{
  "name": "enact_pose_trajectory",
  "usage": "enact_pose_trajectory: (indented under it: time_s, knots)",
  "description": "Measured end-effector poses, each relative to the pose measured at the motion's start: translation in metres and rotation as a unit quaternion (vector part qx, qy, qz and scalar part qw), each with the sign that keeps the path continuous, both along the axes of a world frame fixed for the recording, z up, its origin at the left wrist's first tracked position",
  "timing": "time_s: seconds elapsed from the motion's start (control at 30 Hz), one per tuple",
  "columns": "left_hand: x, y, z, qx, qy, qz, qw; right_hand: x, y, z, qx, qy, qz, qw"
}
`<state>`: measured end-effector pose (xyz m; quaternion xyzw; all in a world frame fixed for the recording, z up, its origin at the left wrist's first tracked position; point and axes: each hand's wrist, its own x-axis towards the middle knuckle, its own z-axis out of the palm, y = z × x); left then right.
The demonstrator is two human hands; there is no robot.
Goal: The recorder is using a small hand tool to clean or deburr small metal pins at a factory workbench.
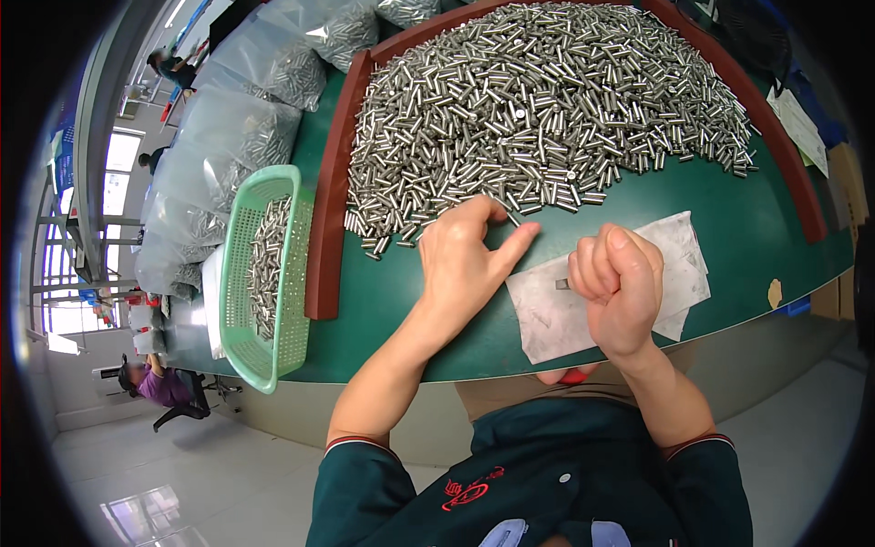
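Note:
A large heap of short shiny metal pins point(538, 100) lies on the green tabletop point(392, 301). At the heap's near edge is my left hand point(460, 260), its fingers curled and thumb stretched out, with one pin point(512, 219) between thumb and fingertips. My right hand point(620, 287) is closed in a fist above a smudged white cloth or paper sheet point(547, 324). The end of a metal piece point(561, 284) sticks out of that fist on its left side; the rest of it is hidden by the fingers.
Dark red wooden rails point(330, 210) border the heap. Left of them stands a light green plastic basket point(290, 342) partly filled with pins. Clear plastic bags point(219, 137) of pins line the far left. A person point(169, 387) sits in the background.

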<state>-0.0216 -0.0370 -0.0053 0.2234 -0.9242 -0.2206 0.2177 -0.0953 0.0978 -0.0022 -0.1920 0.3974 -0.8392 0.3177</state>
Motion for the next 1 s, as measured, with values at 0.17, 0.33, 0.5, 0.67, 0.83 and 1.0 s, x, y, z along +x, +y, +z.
enact_pose_trajectory:
  time_s: [0.17, 0.33, 0.5, 0.67, 0.83, 1.0]
  knots:
    - [-0.003, 0.002, -0.003, -0.018, -0.045, -0.008, 0.999, -0.001, 0.002, 0.002, 0.001, -0.001, -0.004, 1.0]
    - [0.006, -0.007, -0.003, 0.015, -0.024, -0.032, 0.999, 0.0, 0.0, 0.002, 0.005, 0.004, -0.002, 1.0]
    - [0.014, -0.018, 0.001, 0.624, 0.048, -0.092, 0.775, -0.001, 0.004, 0.003, -0.005, -0.012, 0.004, 1.0]
    - [0.015, -0.023, 0.0, 0.716, 0.074, -0.095, 0.688, 0.0, 0.003, 0.003, -0.012, -0.026, 0.008, 1.0]
    - [0.013, -0.023, 0.002, 0.717, 0.063, -0.075, 0.69, -0.001, 0.003, 0.002, -0.013, -0.029, 0.006, 0.999]
    - [0.014, -0.025, 0.003, 0.726, 0.061, -0.068, 0.682, -0.001, 0.003, 0.002, -0.006, -0.029, 0.004, 1.0]
